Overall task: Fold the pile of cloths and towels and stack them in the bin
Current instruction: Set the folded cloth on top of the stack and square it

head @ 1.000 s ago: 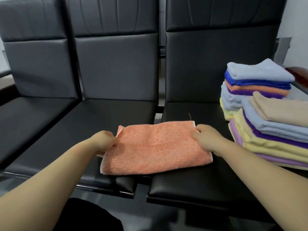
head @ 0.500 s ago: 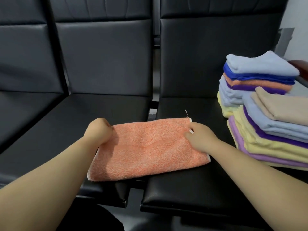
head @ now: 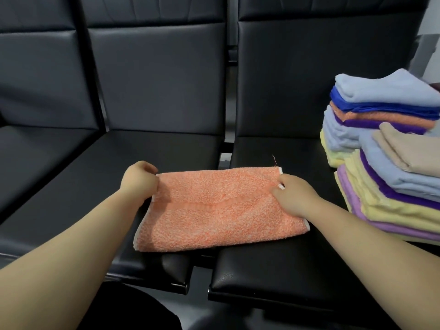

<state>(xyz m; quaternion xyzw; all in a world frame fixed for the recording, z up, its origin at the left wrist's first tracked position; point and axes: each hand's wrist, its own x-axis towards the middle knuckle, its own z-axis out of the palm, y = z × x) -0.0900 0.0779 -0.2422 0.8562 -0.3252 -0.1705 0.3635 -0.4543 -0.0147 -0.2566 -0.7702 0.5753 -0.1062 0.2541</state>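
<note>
An orange towel (head: 219, 210), folded over once, lies across the gap between two black seat cushions. My left hand (head: 139, 181) grips its far left corner with curled fingers. My right hand (head: 294, 195) pinches the upper layer near the far right corner. Two stacks of folded cloths (head: 390, 148) in blue, purple, yellow, orange and beige sit on the right seat. No bin is in view.
A row of black padded chairs (head: 154, 75) fills the view, their backrests behind the towel. A narrow gap (head: 201, 272) separates the middle and right seats. The front edges of the seats lie just below the towel.
Both hands have stayed at the towel's far corners. The towel's left side has spread toward me and its upper layer now lies flatter.
</note>
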